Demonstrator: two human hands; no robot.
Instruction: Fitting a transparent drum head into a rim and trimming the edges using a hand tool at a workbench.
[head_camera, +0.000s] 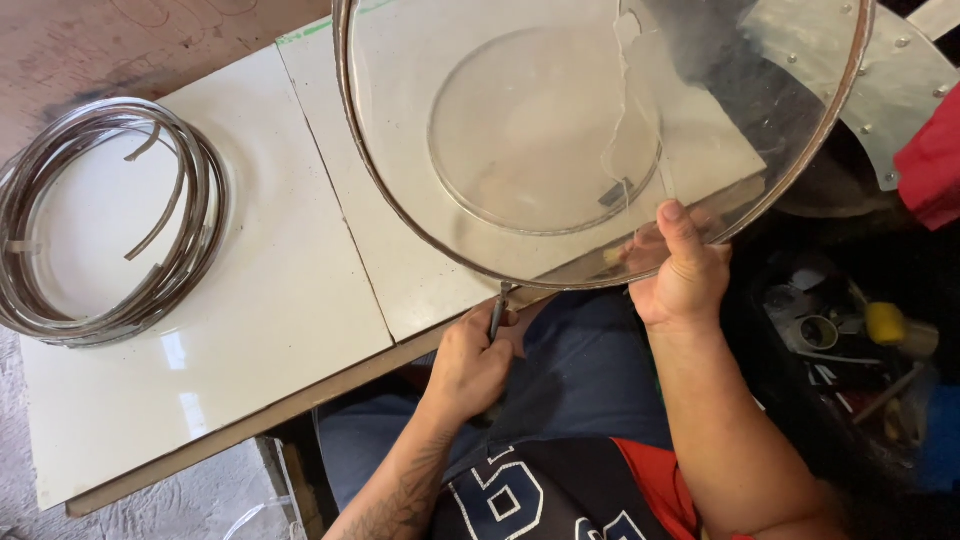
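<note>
Head view, right hand (683, 270) gripping clear round dome (560, 130) by its rim, left hand (470, 360) closed on thin metal tool (497, 312), coiled trim (105, 220) on white desk (270, 300).

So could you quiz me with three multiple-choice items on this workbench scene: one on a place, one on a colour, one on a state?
1. Where does the coil of metal strip lie?
A. left on the white board
B. inside the dish
C. on the person's lap

2. What colour is the board?
A. green
B. white
C. black

3. How is the big clear round dish?
A. lying flat, untouched
B. held tilted by its rim
C. upside down on the floor

Answers: 1 A, the coil rests on the board at left. 2 B, it shows white. 3 B, the right hand grips the dish rim while the left hand holds a tool at its edge.
</note>
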